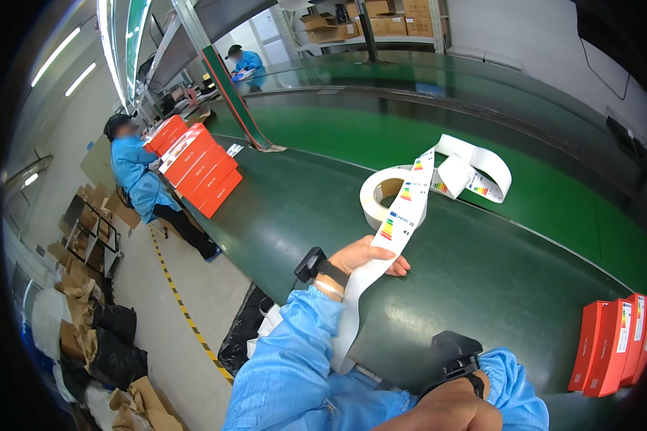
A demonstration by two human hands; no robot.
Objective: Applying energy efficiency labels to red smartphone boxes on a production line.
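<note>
My left hand (372, 257) is closed on a long white strip of labels (388, 231) printed with coloured bars, its thumb on top. The strip's bare white tail hangs down along my left forearm. Just beyond the hand, a white label roll (372, 197) lies on the dark green table, partly covered by the strip. Farther right, a loose loop of the strip (502, 167) curls over the table's far edge. My right hand (446, 411) is bent back toward my body at the lower edge; its fingers are hidden, so what it holds does not show.
Several red boxes (602, 345) with labels stand at the table's right end. A stack of red boxes (201, 172) is at the far left, beside a co-worker in blue (138, 172). A metal post (230, 93) rises from the table. Black bags (115, 345) and cardboard lie on the floor.
</note>
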